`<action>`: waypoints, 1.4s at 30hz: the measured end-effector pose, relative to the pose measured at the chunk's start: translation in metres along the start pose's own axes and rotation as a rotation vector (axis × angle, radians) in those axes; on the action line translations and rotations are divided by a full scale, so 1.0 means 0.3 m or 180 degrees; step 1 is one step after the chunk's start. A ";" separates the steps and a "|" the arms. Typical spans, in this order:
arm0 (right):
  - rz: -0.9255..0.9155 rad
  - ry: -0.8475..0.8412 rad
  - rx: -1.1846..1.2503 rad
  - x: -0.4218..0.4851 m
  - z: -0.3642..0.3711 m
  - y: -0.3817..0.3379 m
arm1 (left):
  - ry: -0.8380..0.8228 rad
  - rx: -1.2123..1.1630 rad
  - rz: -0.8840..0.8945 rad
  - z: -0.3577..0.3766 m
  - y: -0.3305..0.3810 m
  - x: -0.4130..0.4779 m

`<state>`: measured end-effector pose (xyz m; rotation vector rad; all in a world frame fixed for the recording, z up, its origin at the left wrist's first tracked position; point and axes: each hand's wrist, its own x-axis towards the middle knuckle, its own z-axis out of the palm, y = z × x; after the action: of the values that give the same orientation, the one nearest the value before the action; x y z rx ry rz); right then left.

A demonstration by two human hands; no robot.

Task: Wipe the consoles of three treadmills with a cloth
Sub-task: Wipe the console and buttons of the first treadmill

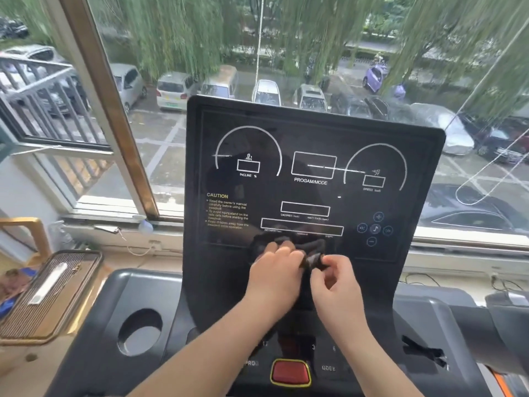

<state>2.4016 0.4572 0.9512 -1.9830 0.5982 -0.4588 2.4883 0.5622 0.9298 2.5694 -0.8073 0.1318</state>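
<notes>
Dark cloth [312, 250] is bunched up against the bottom of the treadmill console [315, 130], right under the long readout boxes on the black panel. The left grip [274, 272] sits on top of it with fingers curled over the bunch, and the right grip [335, 279] pinches the loose end just beside it. The panel has "INCLINE" and "PROGAM/MODE" printed on it. There's a red button [290, 372] down between the arms and a round cup holder [140, 330] off to the left. Out the window: parked cars [171, 91] and willow branches [177, 32].
</notes>
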 end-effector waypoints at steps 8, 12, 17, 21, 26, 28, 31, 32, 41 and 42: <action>-0.1181 -0.0448 -0.0929 -0.002 0.033 0.047 | -0.0043 -0.2906 -0.0992 -0.121 0.032 0.005; -0.1060 -0.0303 -0.1749 0.029 0.083 0.061 | 0.0154 -0.2681 -0.0887 -0.176 -0.068 0.002; -0.1552 0.0047 -0.2018 0.105 0.102 0.062 | 0.1877 -0.1758 -0.1797 -0.247 -0.314 -0.030; -0.1451 0.0293 -0.1991 0.172 -0.005 0.053 | 0.1216 -0.1805 -0.2441 -0.181 -0.481 -0.065; 0.0400 0.1187 -0.0765 0.214 -0.080 -0.001 | 0.0930 -0.2896 -0.2228 -0.117 -0.458 -0.131; 0.0522 0.1158 -0.0686 0.190 -0.026 -0.035 | 0.0738 -0.3413 -0.2280 -0.088 -0.497 -0.153; 0.0266 0.0745 -0.0919 0.117 0.121 -0.089 | 0.0450 -0.3941 -0.2255 -0.035 -0.567 -0.173; 0.0070 0.0540 -0.1104 0.093 0.176 -0.101 | 0.0408 -0.4030 -0.2215 -0.021 -0.582 -0.176; -0.1154 -0.0145 -0.2581 0.085 0.209 -0.143 | 0.0467 -0.3524 -0.2011 0.008 -0.599 -0.190; -0.0932 0.0024 -0.2516 0.109 0.163 -0.129 | 0.0450 -0.3539 -0.1979 0.010 -0.605 -0.191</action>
<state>2.4631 0.4881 0.9657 -2.8474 0.5389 -0.4427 2.5432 0.7235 0.8452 1.5910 0.0566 -0.2590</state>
